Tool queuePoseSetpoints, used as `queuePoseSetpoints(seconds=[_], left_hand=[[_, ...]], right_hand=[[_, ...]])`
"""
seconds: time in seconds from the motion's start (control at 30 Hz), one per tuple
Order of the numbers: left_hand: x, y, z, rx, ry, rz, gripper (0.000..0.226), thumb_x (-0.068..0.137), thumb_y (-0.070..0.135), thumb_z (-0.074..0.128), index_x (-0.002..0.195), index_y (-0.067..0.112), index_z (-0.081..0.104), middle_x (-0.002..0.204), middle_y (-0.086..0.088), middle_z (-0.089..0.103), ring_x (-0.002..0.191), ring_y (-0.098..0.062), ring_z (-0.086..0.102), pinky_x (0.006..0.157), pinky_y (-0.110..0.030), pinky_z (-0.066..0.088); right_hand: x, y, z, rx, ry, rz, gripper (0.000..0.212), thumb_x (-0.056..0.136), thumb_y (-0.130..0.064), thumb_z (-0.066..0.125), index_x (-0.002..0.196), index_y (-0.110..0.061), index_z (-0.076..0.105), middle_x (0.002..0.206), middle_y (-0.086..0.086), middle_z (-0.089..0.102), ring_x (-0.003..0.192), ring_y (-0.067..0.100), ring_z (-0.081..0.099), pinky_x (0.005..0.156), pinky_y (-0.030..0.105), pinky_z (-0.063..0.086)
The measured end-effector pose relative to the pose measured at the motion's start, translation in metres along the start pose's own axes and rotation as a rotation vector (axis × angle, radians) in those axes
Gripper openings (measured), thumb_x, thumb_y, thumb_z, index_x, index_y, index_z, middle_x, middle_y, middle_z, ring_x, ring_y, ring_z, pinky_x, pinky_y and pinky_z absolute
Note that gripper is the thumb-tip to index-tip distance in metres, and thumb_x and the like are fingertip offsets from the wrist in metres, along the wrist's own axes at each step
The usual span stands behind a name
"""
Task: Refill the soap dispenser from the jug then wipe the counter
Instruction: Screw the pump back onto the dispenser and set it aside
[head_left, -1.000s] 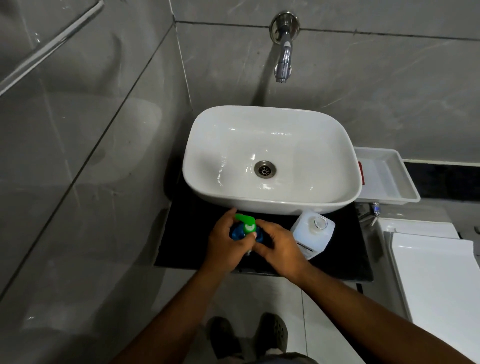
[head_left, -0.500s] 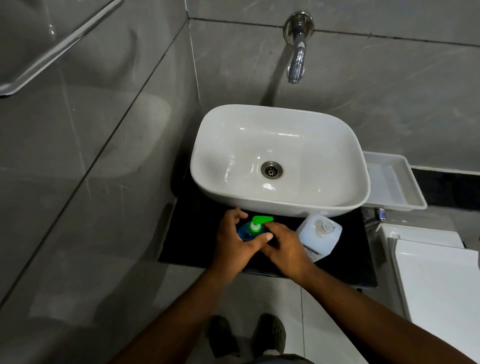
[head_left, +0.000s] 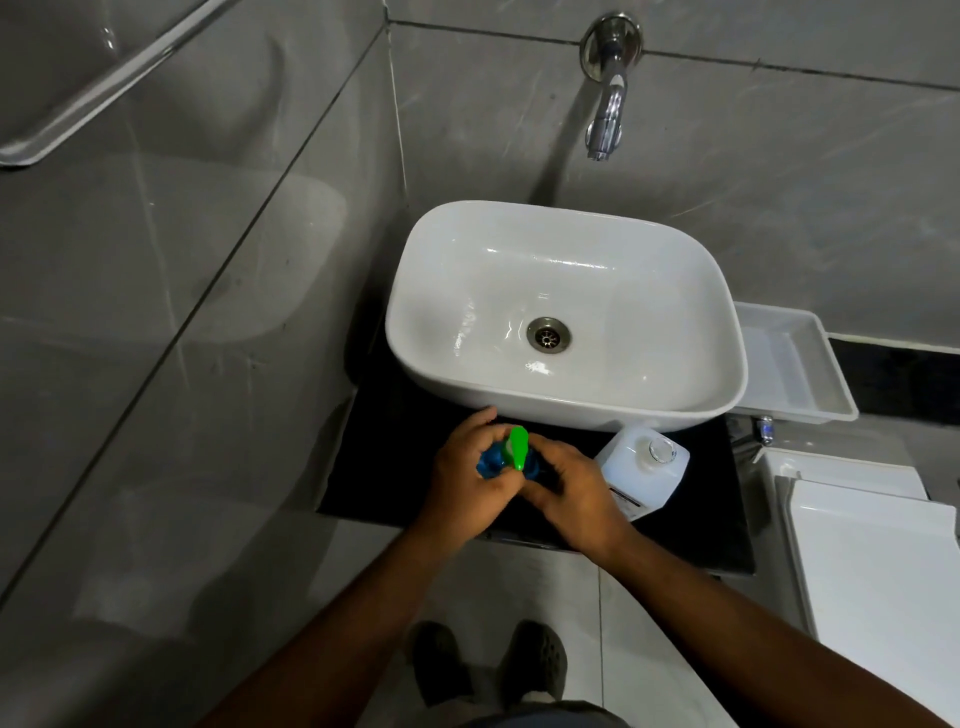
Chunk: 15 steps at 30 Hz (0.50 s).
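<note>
left hand (head_left: 470, 475) is wrapping tight around the blue soap dispenser (head_left: 491, 464) on the black counter (head_left: 384, 467) to steady it while the right hand (head_left: 569, 491) is pinching the green pump (head_left: 518, 447) (probably unscrewing), jug (head_left: 644, 475) waiting capped just beside

Location I'm viewing: bathroom. Evidence: white basin (head_left: 566, 312) on a black counter (head_left: 395, 467); wall tap (head_left: 605, 119) above the basin; grey tiled walls behind and left of it; white tray (head_left: 795, 364) and toilet (head_left: 872, 561) to its right.
</note>
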<state>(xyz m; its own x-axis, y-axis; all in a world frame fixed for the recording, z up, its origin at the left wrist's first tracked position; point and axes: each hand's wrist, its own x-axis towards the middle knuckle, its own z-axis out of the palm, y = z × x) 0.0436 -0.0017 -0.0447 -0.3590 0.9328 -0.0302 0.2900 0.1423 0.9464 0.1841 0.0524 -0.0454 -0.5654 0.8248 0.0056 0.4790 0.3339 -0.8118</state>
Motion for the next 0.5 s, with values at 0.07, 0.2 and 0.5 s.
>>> queuePoseSetpoints(seconds=[0.07,0.2,0.5], left_hand=[[-0.0039,-0.0019,0.0027,-0.027,0.002,-0.037,0.068,0.066,0.019,0.072,0.131,0.020,0.050,0.140,-0.003,0.045,0.128,-0.016,0.046,0.102,-0.030,0.044],[-0.0058,-0.0004,0.0080,-0.025,0.206,-0.046,0.057,0.057,0.031,0.087,0.101,0.025,0.051,0.115,0.010,0.053,0.109,-0.010,0.054,0.085,-0.011,0.040],[-0.0052,0.0035,0.0084,0.002,0.158,0.062,0.048,0.068,0.023,0.079,0.112,0.012,0.064,0.120,0.004,0.060,0.110,-0.009,0.059,0.094,-0.017,0.046]], right_hand=[[0.0004,0.0004,0.0002,0.002,0.003,0.000,0.050,0.080,-0.016,0.073,0.127,-0.016,0.056,0.116,0.005,0.065,0.107,0.016,0.059,0.095,0.034,0.047],[0.0009,0.0006,0.0010,0.023,-0.013,0.002,0.046,0.082,-0.017,0.072,0.125,-0.017,0.058,0.115,0.004,0.065,0.107,0.015,0.059,0.094,0.036,0.048],[0.0008,0.0014,0.0029,0.004,0.008,-0.008,0.047,0.081,-0.015,0.072,0.125,-0.017,0.058,0.111,0.005,0.066,0.103,0.014,0.060,0.091,0.029,0.048]])
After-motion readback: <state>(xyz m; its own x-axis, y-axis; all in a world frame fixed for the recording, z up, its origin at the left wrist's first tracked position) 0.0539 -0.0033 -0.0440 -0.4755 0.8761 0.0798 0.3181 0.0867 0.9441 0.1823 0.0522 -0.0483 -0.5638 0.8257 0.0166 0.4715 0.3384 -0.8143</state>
